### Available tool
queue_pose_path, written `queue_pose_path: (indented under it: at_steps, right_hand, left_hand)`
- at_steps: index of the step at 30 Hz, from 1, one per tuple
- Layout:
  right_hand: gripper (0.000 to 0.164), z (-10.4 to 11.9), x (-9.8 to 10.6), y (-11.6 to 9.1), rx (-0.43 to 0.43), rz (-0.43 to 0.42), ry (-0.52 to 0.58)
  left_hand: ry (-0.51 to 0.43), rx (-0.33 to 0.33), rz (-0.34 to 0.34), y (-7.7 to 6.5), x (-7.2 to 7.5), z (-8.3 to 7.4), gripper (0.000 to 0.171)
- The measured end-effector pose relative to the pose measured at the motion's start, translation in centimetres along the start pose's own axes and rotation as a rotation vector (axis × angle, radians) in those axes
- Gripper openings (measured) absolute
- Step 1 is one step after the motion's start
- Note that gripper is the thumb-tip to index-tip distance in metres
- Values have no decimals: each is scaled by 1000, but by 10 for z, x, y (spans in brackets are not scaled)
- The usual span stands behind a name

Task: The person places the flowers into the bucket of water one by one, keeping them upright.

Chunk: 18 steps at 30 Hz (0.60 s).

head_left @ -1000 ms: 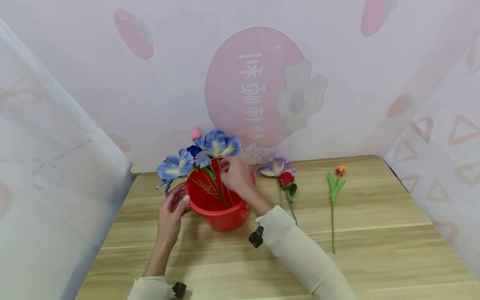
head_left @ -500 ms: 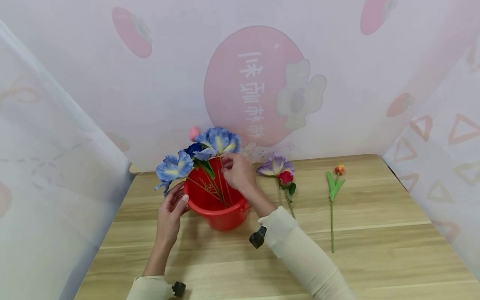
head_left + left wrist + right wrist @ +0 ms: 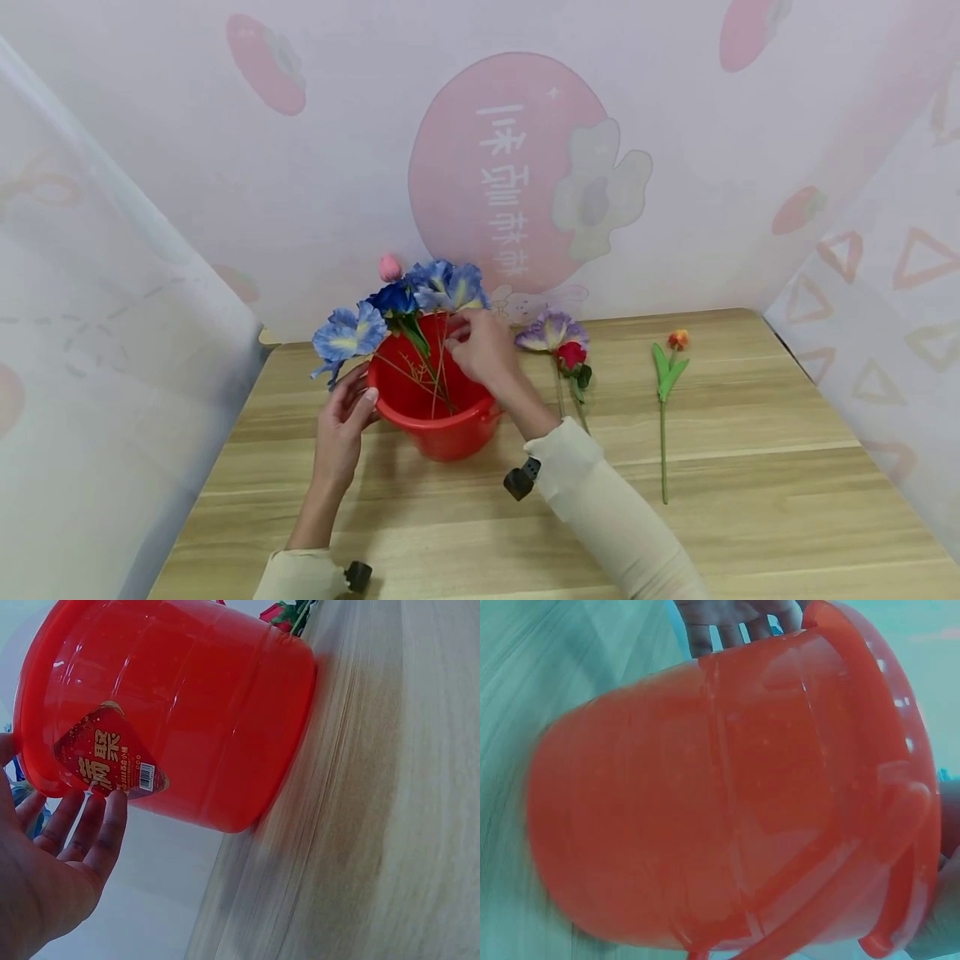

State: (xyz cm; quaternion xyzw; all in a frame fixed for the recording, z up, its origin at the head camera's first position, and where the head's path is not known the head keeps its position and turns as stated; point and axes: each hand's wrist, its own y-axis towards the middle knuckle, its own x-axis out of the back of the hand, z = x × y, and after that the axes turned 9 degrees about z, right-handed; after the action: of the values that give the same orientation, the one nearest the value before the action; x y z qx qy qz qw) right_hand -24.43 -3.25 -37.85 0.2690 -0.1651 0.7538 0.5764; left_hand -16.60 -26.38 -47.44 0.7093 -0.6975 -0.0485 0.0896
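Note:
A red bucket [image 3: 453, 437] stands on the table, with several artificial flowers in it. My right hand [image 3: 487, 350] is over its mouth, fingertips pinching the stem of a blue iris [image 3: 453, 287] at the back rim. Against the bucket's left side rests my left hand [image 3: 56, 870]; its spread fingers touch the wall under the rim and the thumb lies at the rim. Another blue iris [image 3: 348, 333] leans out to the left. Between the two irises are a dark blue rose [image 3: 393, 297] and a pink bud [image 3: 390, 267]. The right wrist view mostly shows the bucket's wall.
To the right of the bucket lie a purple iris [image 3: 552, 333] and a red rose [image 3: 572, 357], partly behind my right forearm. Farther right is an orange tulip [image 3: 678, 339] with green leaves. A printed cloth wall [image 3: 337, 167] rises behind the table [image 3: 735, 467].
The blue iris in my right hand has turned and shifted slightly right, its stem now slanting the other way. More of the dark blue rose shows. My left hand has stayed at the bucket.

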Motion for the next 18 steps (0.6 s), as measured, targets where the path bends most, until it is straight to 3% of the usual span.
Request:
queue_pose_path:
  at_steps: [10, 18]
  right_hand:
    - [18, -3, 17, -12, 20, -38, 18]
    - [30, -6, 24, -22, 28, -46, 84]
  left_hand:
    - [2, -1, 4, 1, 0, 0, 48]
    - [2, 12, 0, 0, 0, 1, 49]
